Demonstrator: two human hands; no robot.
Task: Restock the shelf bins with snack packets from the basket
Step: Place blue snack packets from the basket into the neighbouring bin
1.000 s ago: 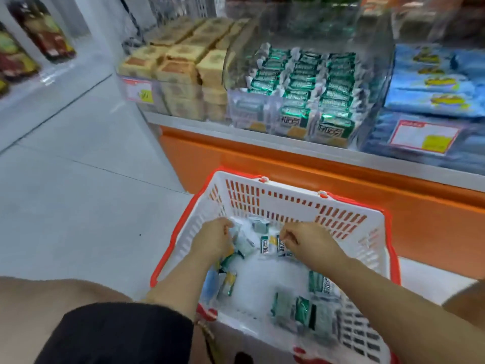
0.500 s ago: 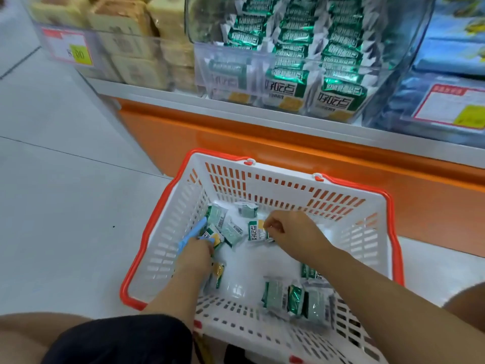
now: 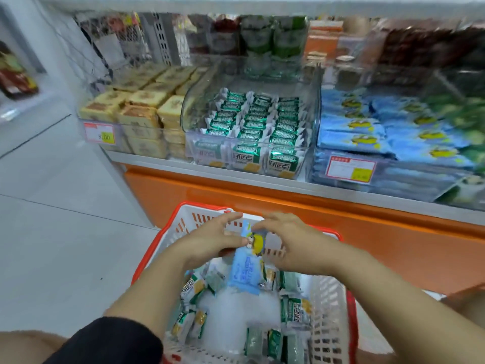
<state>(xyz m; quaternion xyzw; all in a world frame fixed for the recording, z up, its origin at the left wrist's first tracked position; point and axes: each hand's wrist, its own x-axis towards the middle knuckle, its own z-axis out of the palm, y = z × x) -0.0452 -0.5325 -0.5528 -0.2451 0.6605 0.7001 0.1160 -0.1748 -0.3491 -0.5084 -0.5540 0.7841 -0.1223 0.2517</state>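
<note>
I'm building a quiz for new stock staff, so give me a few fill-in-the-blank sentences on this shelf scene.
The left hand pinches a light ____ packet above the basket.
The bin of green packets stands ____ the tan cakes and the blue shelf packets.
Most loose packets lying in the basket are ____.
Missing words: blue; between; green.

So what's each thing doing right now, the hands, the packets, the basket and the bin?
Red-rimmed white plastic basket: holds loose green packets.
Light blue plastic snack packet: held over the basket.
Left hand: pinches the packet's middle.
Right hand: touches its top; grip unclear.
Clear plastic middle bin: filled with rows of green packets.
</note>
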